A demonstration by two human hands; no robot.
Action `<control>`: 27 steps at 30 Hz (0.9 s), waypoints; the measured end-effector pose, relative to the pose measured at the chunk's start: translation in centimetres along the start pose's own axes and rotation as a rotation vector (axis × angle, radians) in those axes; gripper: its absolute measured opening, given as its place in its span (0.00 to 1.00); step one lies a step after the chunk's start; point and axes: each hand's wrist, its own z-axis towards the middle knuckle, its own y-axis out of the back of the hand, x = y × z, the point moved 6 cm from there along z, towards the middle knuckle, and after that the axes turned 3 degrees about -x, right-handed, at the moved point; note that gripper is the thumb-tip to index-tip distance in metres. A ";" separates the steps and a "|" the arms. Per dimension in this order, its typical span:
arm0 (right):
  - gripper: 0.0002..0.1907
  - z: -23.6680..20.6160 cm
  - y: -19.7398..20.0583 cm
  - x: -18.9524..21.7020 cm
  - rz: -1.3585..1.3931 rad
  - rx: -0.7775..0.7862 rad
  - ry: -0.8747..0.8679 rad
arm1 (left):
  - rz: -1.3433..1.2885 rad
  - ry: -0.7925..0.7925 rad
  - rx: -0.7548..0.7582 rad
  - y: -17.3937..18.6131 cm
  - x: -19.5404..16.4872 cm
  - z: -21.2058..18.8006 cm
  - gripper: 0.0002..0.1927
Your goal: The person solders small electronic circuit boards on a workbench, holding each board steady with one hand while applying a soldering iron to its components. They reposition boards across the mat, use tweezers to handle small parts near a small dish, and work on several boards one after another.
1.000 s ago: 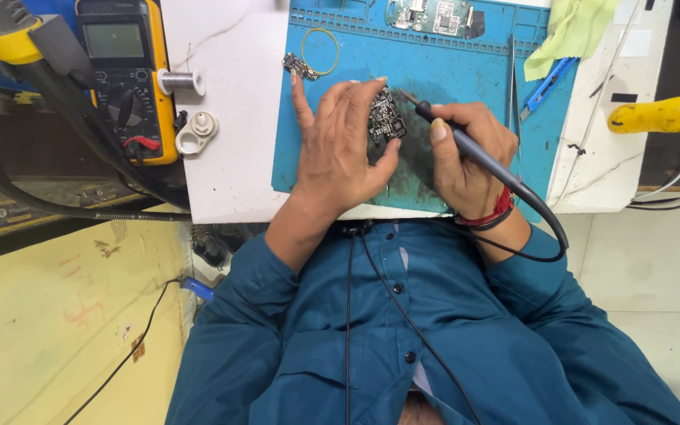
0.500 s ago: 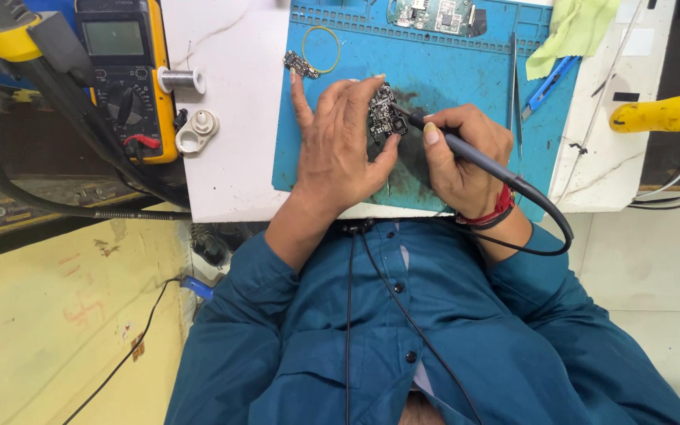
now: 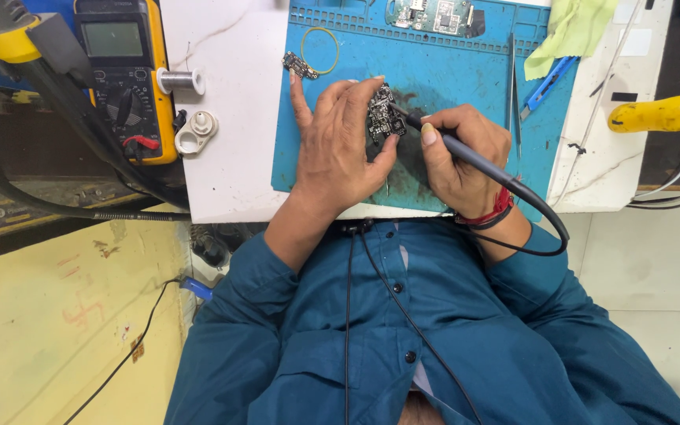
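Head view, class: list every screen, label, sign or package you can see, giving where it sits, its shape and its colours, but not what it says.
Multimeter screen: top left, beside the white tabletop; a grey-green rectangle in a dark meter with a yellow casing.
White label: top right on the white tabletop, beyond the blue mat; a small pale rectangle.
Black label strip: just below it; a short dark bar.
No packages or signs show.

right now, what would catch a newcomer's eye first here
At the centre, the left hand pinches a small circuit board over the blue mat, while the right hand holds a soldering iron like a pen, tip at the board. A yellow multimeter lies at the upper left beside the white bench top, and a yellow handle juts in from the right edge.
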 end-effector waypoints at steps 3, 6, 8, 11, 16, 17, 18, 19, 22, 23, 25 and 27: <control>0.07 0.0 0.1 0.0 0.003 0.002 -0.009 | -0.001 0.002 -0.001 0.0 0.0 0.1 0.37; 0.07 0.0 0.0 0.0 0.003 0.002 -0.005 | -0.002 0.007 0.002 0.0 -0.1 0.1 0.37; 0.07 0.0 0.0 0.0 0.005 0.001 -0.005 | -0.005 0.011 0.007 0.0 0.0 0.1 0.37; 0.07 0.0 0.1 0.0 0.008 0.003 -0.011 | -0.007 0.016 0.009 -0.1 0.0 0.1 0.37; 0.07 0.0 0.0 0.0 0.009 0.003 -0.007 | -0.007 0.010 0.005 -0.1 0.0 0.1 0.37; 0.07 0.0 0.1 0.0 0.006 0.003 -0.005 | -0.009 0.009 0.003 -0.1 0.0 0.1 0.37; 0.07 0.0 0.0 0.0 0.003 0.003 -0.005 | -0.010 0.008 0.002 -0.1 0.0 0.1 0.37; 0.07 0.0 0.0 0.0 0.000 0.003 -0.004 | -0.012 0.007 0.001 -0.1 0.0 0.1 0.37; 0.07 0.0 0.0 0.0 0.011 0.002 -0.009 | -0.014 0.016 0.010 -0.1 0.0 0.1 0.37; 0.07 0.0 0.0 -0.1 0.006 0.002 -0.010 | -0.015 0.015 0.009 -0.1 0.0 0.1 0.37; 0.06 0.0 0.1 -0.1 -0.004 0.001 -0.013 | -0.016 0.012 0.007 -0.1 0.0 0.0 0.37; 0.06 0.0 0.0 0.0 -0.001 0.001 0.000 | -0.015 0.013 0.005 -0.1 0.0 0.0 0.36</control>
